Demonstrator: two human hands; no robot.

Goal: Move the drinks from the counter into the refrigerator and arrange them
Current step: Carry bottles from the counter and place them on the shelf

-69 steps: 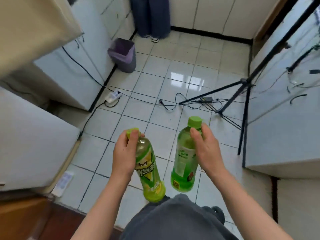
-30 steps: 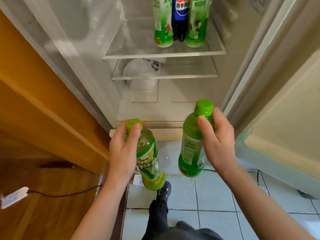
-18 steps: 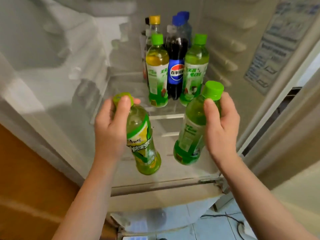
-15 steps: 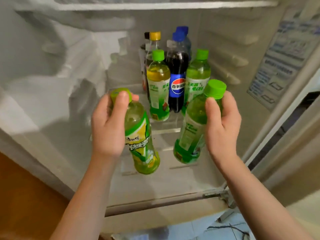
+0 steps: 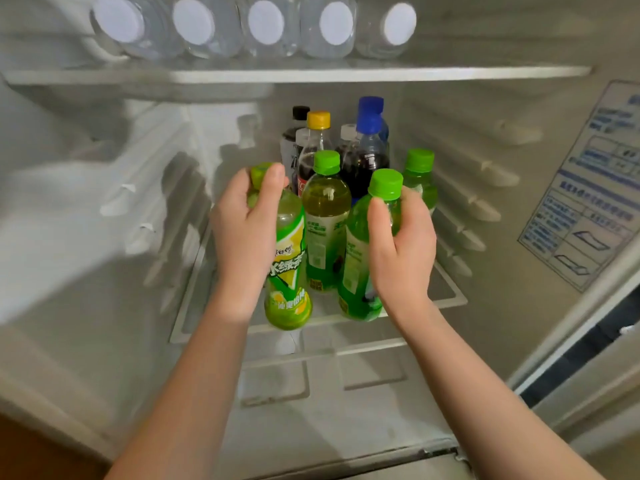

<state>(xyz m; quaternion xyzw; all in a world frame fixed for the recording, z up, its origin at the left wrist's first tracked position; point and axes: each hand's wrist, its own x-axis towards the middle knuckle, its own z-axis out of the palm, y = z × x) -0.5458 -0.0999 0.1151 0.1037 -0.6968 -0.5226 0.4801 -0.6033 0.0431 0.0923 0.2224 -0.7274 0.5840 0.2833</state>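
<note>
- The left hand (image 5: 246, 230) grasps a yellow-and-green labelled bottle (image 5: 289, 271) high up, with the fingers wrapped around the neck and cap.
- The right hand (image 5: 401, 244) is curled round the shoulder of an all-green bottle (image 5: 353, 237), just under its green cap.
- Both bottles are inside the open refrigerator, side by side at the front edge of the glass shelf (image 5: 445, 292). The left one leans a little. I cannot tell whether either base touches the glass.
- Between and just behind them stands a green-capped tea bottle (image 5: 325, 216), upright on the shelf.
- A second green-capped bottle (image 5: 420, 178) stands to the right of it, partly hidden by the right hand.
- Further back cluster a dark cola bottle (image 5: 367, 157) with a blue cap, a yellow-capped bottle (image 5: 317, 140) and a black-capped one (image 5: 299, 126).
- On the upper shelf (image 5: 311, 76) a row of clear bottles (image 5: 266, 22) lies flat, white caps facing out.
- A printed sticker (image 5: 585, 209) is on the right inner wall.
</note>
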